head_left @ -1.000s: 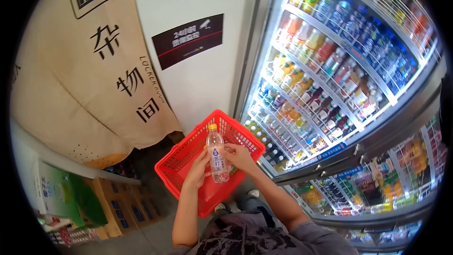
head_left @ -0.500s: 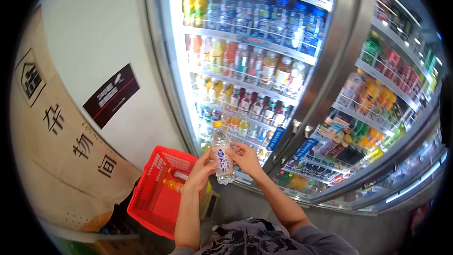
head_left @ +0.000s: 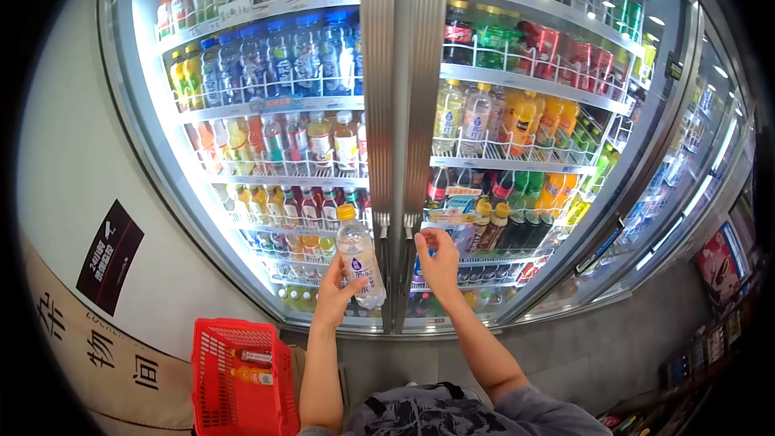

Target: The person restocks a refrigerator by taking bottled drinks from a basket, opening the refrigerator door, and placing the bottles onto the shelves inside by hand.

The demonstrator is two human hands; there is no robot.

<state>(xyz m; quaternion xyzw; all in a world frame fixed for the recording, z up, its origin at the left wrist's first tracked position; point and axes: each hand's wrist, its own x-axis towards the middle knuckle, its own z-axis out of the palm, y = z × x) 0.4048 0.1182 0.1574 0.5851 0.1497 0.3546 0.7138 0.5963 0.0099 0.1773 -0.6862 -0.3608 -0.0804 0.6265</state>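
My left hand [head_left: 333, 295] is wrapped round a clear bottle [head_left: 360, 262] with a yellow cap and a pale label, which leans slightly to the left at its top. To the right of the bottle and apart from it, my right hand [head_left: 437, 257] is raised in front of the right fridge door's handle [head_left: 412, 223]; its fingers are curled but apart, with nothing seen between them. Whether it touches the handle I cannot tell. Behind the hands stand two glass fridge doors, both closed, with rows of bottles on the shelves.
A red basket [head_left: 211, 371] at the lower left holds an orange bottle [head_left: 252, 375] and another bottle beside it. The left wall bears a dark sign [head_left: 111, 258] above a beige curtain [head_left: 97, 355]. More fridges curve away on the right, with a shelf rack at the lower right.
The view has swung right toward the fridge doors, and the basket now lies farther left and lower. My right hand has let go of the bottle and moved right; my left hand still holds it.
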